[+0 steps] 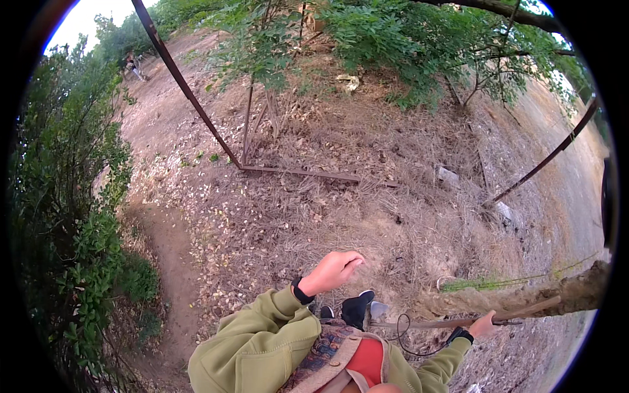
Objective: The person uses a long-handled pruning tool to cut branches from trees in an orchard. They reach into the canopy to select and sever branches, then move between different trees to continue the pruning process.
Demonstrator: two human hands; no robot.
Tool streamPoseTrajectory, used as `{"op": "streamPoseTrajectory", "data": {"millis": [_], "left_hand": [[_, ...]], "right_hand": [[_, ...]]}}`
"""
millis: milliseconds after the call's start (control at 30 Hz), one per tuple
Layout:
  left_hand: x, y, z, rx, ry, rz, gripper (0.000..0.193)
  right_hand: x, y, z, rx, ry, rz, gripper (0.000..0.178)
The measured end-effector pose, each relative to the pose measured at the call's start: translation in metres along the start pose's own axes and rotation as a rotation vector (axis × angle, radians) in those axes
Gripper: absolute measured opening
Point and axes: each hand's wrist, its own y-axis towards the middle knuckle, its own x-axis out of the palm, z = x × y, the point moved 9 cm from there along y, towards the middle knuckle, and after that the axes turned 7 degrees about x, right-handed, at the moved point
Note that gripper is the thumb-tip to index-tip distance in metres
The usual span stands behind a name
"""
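My left hand (pixel 331 271) is raised over the dry ground in front of me, its fingers curled together; whether anything is between them I cannot make out. To the right and lower, my right hand (pixel 483 325) is wrapped round a long wooden handle (pixel 449 323) that lies roughly level across my front. Close to the handle's left end, beside my dark shoe (pixel 357 309), shows a pale grey flat piece (pixel 379 310); whether it is joined to the handle I cannot tell. A thin black cable (pixel 401 337) loops between my body and the handle.
A rusty metal frame (pixel 301 173) stands ahead, with a slanting post (pixel 187 88) at left and another post (pixel 547 157) at right. A rough brown ledge (pixel 517 299) runs beyond my right hand. Leafy shrubs (pixel 72 216) line the left; a person (pixel 133 67) is far off.
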Motion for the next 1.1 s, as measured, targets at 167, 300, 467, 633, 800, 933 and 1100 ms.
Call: {"op": "streamPoseTrajectory", "data": {"millis": [167,300,467,633,800,933,1100], "left_hand": [[0.004,-0.059,-0.036,-0.161,-0.032,-0.054,0.028],[-0.011,-0.066,-0.015,-0.061,-0.058,-0.002,0.04],[-0.074,-0.069,0.006,0.075,-0.041,0.274,0.043],[-0.13,-0.069,0.023,0.138,0.009,0.389,0.037],[-0.18,-0.05,0.1,0.333,0.152,0.364,0.017],[-0.199,-0.045,0.185,0.698,0.355,0.441,0.02],[-0.195,-0.051,0.261,0.839,0.571,0.491,0.023]], "right_hand": [[0.028,-0.096,-0.032,-0.187,0.102,-0.25,0.069],[0.038,-0.184,-0.066,-0.184,0.297,-0.474,0.059],[0.061,-0.233,-0.078,-0.192,0.319,-0.627,0.053],[0.079,-0.278,-0.143,-0.265,0.298,-0.673,0.052],[0.115,-0.33,-0.219,-0.338,0.44,-0.874,0.043],[0.137,-0.392,-0.281,-0.408,0.554,-1.127,0.028],[0.155,-0.457,-0.331,-0.379,0.698,-1.446,0.019]]}}
